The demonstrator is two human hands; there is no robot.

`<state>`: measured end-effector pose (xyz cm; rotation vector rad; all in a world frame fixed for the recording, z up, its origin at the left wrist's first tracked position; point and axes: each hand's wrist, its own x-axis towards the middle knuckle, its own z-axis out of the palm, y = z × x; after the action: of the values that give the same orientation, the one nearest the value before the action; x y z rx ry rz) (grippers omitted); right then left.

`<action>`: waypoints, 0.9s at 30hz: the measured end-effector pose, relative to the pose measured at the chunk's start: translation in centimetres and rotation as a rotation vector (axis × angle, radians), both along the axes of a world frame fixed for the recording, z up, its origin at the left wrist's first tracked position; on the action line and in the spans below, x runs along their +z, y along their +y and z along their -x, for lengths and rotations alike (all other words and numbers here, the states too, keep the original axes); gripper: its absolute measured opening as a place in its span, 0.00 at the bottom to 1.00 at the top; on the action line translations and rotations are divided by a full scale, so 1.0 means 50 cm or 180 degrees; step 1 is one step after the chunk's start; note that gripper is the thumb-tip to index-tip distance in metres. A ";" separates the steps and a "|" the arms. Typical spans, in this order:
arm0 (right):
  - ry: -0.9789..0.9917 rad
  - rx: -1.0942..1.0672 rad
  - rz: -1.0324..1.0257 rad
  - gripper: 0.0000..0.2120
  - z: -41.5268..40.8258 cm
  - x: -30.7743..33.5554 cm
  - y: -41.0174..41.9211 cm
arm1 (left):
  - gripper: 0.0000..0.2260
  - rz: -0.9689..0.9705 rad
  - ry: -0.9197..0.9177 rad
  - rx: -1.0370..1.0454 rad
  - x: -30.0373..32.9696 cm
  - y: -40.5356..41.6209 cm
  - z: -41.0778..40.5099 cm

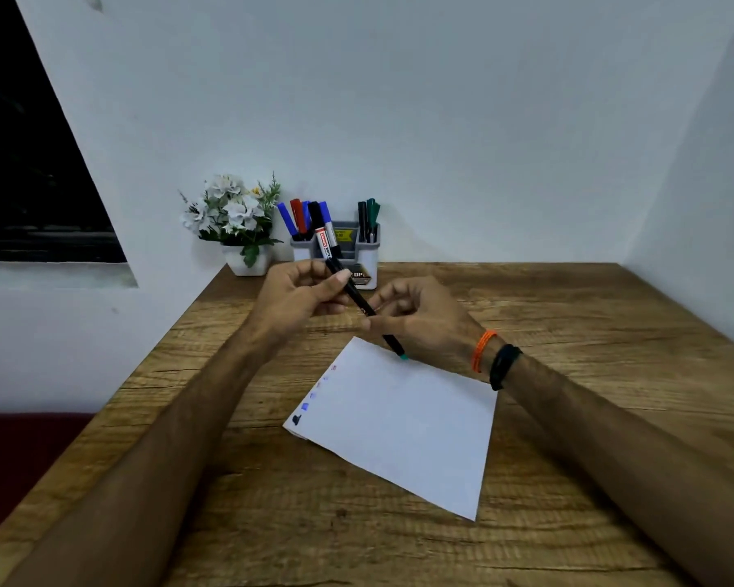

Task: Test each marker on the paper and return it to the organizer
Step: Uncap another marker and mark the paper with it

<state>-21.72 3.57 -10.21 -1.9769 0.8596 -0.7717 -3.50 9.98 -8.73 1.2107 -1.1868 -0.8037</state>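
Note:
My left hand (297, 298) and my right hand (424, 319) both grip one thin black marker (359, 299), held slanted above the table. Its teal end (403, 356) points down at the far edge of the white paper (399, 434). The left thumb and fingers pinch the upper part, and the right fingers curl round the lower part. Several small ink marks (306, 406), blue, dark and red, run along the paper's left edge. Behind the hands stands the grey organizer (369, 258), with blue, red and black markers (301, 218) on its left and dark green ones (370, 218) on its right.
A white pot of white flowers (240, 222) stands left of the organizer against the wall. The wooden table (568, 332) reaches walls at the back and right, and its left edge drops off. An orange thread and a black band circle my right wrist (494, 360).

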 end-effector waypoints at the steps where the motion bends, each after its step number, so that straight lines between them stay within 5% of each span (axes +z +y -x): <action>1: -0.0103 0.0014 -0.0083 0.11 0.001 0.001 -0.002 | 0.02 -0.0020 0.0053 -0.0009 0.003 0.000 -0.005; 7: -0.0952 0.0020 -0.0539 0.05 0.017 0.010 -0.021 | 0.08 -0.0373 -0.0254 -0.0501 0.008 0.011 -0.044; 12: -0.0697 0.0094 -0.0363 0.08 0.011 0.007 -0.017 | 0.11 -0.0271 -0.1350 -0.0595 0.005 0.007 -0.026; 27: -0.1099 0.0277 -0.0733 0.03 -0.008 -0.016 -0.006 | 0.08 -0.0073 -0.2444 -0.0621 -0.012 0.004 -0.003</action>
<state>-21.33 3.27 -11.01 -1.6075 0.6221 -0.8885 -3.34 10.18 -9.33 1.4940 -1.9416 -0.4895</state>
